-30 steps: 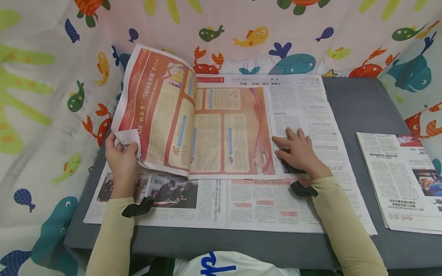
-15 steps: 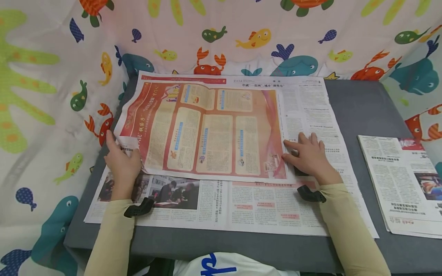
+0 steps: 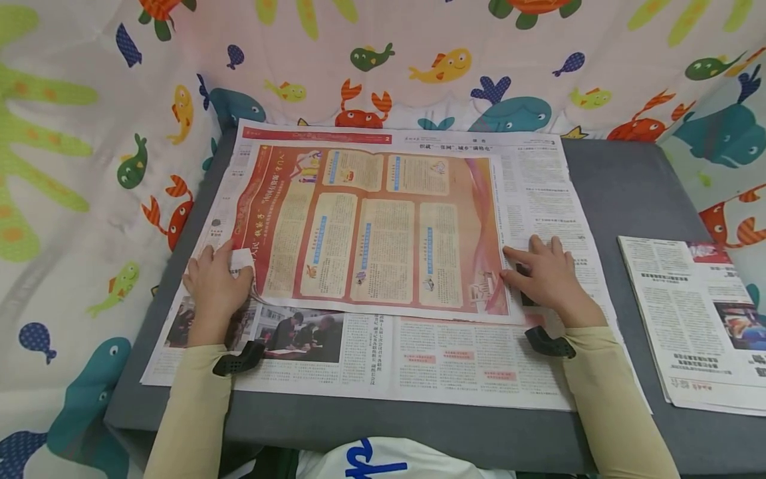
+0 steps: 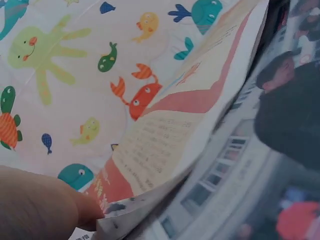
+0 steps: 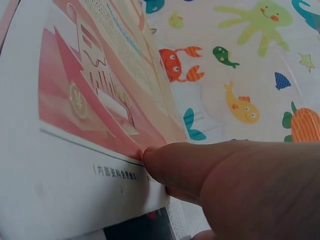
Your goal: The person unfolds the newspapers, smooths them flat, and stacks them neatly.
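A newspaper sheet (image 3: 391, 253) with an orange-red printed spread lies face up over a larger opened newspaper (image 3: 359, 372). My left hand (image 3: 217, 286) rests at its lower left corner, fingers spread over the paper. Its thumb (image 4: 55, 207) touches a small white folded flap (image 3: 241, 259) there. At the sheet's lower right edge, my right hand (image 3: 552, 283) pinches the paper; the thumb (image 5: 185, 162) lies on top and another finger shows below the edge. A slight ripple crosses the sheet's upper part.
A folded newspaper stack (image 3: 688, 319) lies on the right side of the grey table (image 3: 622, 193). A curtain (image 3: 269, 40) with printed sea animals hangs behind and at both sides. Black wrist mounts (image 3: 239, 359) sit on both sleeves.
The sheet's lifted left half has come down flat. The whole sheet has shifted right. My right hand moved right with its edge, and my left fingers went from gripping the corner to lying spread.
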Motion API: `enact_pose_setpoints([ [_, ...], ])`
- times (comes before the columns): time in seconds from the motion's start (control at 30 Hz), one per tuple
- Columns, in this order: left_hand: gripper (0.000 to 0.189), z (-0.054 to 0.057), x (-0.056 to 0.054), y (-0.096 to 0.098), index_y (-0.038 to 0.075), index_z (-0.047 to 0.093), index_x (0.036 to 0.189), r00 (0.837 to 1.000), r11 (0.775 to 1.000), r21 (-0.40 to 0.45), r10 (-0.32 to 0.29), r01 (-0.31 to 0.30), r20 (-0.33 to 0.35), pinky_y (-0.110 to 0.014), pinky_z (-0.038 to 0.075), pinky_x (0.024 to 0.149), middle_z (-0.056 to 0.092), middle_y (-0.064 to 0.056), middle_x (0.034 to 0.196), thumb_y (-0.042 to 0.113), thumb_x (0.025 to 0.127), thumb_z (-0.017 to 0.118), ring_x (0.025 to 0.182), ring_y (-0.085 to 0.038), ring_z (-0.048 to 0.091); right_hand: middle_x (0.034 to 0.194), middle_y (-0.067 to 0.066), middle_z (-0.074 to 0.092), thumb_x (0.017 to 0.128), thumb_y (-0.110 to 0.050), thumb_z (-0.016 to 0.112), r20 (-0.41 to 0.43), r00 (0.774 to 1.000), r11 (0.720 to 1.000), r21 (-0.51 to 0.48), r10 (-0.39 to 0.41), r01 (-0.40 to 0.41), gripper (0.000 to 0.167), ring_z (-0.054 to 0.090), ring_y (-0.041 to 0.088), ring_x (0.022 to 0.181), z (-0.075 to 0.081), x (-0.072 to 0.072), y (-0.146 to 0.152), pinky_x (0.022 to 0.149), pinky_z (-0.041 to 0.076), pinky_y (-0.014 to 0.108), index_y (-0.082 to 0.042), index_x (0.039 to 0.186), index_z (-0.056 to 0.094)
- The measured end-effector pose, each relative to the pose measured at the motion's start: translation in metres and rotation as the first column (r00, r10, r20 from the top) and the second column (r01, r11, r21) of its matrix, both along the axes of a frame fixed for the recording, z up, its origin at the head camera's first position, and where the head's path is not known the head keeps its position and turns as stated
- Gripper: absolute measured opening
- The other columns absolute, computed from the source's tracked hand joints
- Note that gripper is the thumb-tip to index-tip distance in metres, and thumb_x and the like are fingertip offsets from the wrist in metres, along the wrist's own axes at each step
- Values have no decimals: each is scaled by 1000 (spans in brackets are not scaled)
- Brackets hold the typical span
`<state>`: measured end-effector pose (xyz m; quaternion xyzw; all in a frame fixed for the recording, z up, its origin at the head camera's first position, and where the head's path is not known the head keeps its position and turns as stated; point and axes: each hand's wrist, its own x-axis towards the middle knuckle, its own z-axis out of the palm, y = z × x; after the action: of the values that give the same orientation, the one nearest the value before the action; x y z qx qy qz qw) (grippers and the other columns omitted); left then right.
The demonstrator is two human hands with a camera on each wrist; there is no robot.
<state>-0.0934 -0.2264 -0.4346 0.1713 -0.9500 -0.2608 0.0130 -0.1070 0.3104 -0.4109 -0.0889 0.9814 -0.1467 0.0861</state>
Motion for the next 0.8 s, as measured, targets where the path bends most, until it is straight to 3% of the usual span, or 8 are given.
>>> enact_pose_setpoints([
  [0.1, 74, 8, -2, -2, 4, 35, 157, 1000, 1000, 24, -8, 9, -8, -78, 2, 117, 24, -35, 162, 17, 88, 57, 150, -62, 8, 111, 25, 47, 95, -34, 67, -6, 1000, 1000, -9, 6, -6, 58, 36, 47, 107, 0, -1, 0, 84, 31, 62, -6, 144, 57],
  [0.27, 70, 31, -9, 1, 1, 39, 155, 983, 999, 21, -21, 25, -183, -75, 5, 119, 28, -34, 160, 11, 87, 55, 150, -57, 14, 113, 27, 50, 94, -37, 66, 18, 1000, 1000, 2, 14, -14, 62, 37, 44, 101, 6, -8, -1, 81, 34, 58, -3, 145, 55],
  [0.37, 64, 48, -15, 13, 1, 44, 152, 947, 998, -1, -59, 62, -316, -72, 7, 120, 32, -31, 159, 12, 90, 57, 150, -52, 18, 136, 35, 49, 94, -40, 67, 63, 998, 1000, 17, 9, -10, 71, 39, 57, 122, 15, -16, -7, 98, 36, 68, -1, 150, 47],
  [0.47, 62, 64, -24, 41, 2, 46, 150, 924, 987, -28, -158, 158, -348, -72, 9, 120, 33, -30, 159, 18, 93, 62, 150, -51, 19, 157, 41, 29, 95, -40, 66, 111, 993, 999, 2, 32, -32, 77, 19, 68, 143, 27, -26, -22, 114, 21, 77, -1, 155, 38],
  [0.53, 65, 70, -31, 67, 4, 45, 151, 923, 967, -55, -253, 248, -291, -73, 12, 120, 32, -28, 160, 24, 94, 66, 151, -51, 19, 160, 41, 22, 95, -39, 67, 125, 989, 997, -22, 76, -74, 79, 12, 69, 146, 32, -34, -37, 117, 15, 76, -2, 157, 35],
  [0.63, 72, 66, -45, 109, 10, 39, 156, 917, 923, -73, -383, 377, -107, -74, 14, 119, 27, -25, 165, 34, 95, 68, 153, -52, 16, 163, 37, 21, 94, -37, 69, 120, 980, 987, -39, 159, -156, 80, 15, 63, 149, 34, -45, -63, 120, 17, 72, -4, 158, 35],
  [0.73, 78, 50, -56, 145, 17, 31, 161, 881, 878, -82, -466, 472, 79, -78, 16, 116, 18, -23, 169, 46, 97, 63, 155, -54, 10, 165, 34, 21, 92, -39, 71, 113, 965, 971, -24, 238, -237, 82, 17, 59, 151, 29, -54, -89, 121, 19, 69, -6, 158, 36],
  [0.8, 80, 38, -61, 162, 22, 26, 163, 859, 863, -72, -483, 500, 169, -79, 14, 115, 12, -22, 171, 52, 97, 60, 155, -54, 6, 166, 31, 20, 90, -43, 73, 114, 955, 962, -8, 273, -274, 85, 17, 57, 153, 23, -57, -104, 123, 19, 67, -10, 159, 35],
])
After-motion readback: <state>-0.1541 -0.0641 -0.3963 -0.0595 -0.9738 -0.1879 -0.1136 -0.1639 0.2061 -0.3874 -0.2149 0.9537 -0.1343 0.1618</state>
